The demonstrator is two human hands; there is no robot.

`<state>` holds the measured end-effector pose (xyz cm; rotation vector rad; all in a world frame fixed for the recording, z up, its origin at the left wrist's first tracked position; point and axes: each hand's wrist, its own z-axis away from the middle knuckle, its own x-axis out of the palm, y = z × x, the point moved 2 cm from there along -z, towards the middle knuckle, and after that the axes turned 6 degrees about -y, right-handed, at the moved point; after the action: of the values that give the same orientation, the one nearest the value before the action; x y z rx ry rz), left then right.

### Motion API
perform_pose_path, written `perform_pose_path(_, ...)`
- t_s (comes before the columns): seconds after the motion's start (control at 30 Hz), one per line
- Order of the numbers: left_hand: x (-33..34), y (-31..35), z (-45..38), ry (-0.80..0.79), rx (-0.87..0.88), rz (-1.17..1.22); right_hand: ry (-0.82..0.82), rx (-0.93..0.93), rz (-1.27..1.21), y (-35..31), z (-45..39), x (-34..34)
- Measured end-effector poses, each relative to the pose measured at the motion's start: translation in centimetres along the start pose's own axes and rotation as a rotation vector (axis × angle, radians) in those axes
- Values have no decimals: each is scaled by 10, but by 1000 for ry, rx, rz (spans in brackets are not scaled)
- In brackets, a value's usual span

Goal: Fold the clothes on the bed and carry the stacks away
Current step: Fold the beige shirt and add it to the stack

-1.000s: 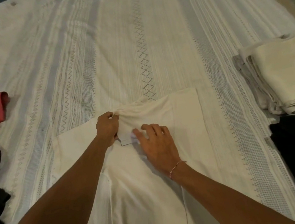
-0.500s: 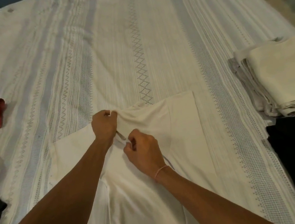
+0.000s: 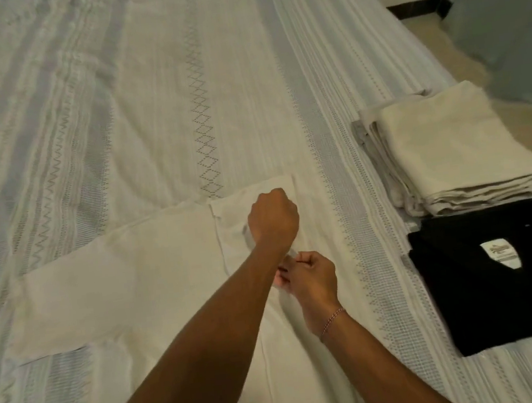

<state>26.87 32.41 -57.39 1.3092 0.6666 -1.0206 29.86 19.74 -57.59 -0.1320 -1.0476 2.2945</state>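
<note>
A white shirt (image 3: 126, 278) lies spread flat on the bed (image 3: 112, 103), one sleeve stretched out to the left. My left hand (image 3: 273, 220) reaches across my right arm and grips the shirt's cloth near its top right corner, fingers curled under. Just below it, my right hand (image 3: 311, 278) pinches a fold of the same shirt. A stack of folded cream clothes (image 3: 446, 152) sits at the bed's right edge. In front of that stack lies a folded black garment (image 3: 508, 275) with a white label.
The patterned white bedspread stretches far and left of the shirt. Beyond the bed's right edge are a pale floor (image 3: 440, 46), a white wall with dark skirting (image 3: 415, 7) and a grey panel (image 3: 509, 10).
My left hand moved right along the shirt's top edge, crossing over my right arm. The view turned right, so the red and dark clothes at the left left the frame.
</note>
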Motion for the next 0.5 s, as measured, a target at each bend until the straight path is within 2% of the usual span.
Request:
perform_pose_path(0.13, -6, -20, -3, 52, 80, 141, -45, 17, -43, 4, -4, -4)
perform_pose_path(0.3, -18, -48, -26, -117, 306, -96, -84, 9, -55, 7, -3, -4)
perform_pose_path(0.5, -29, -35, -44, -154, 283, -195, -127, 30, -118, 6, -1, -11)
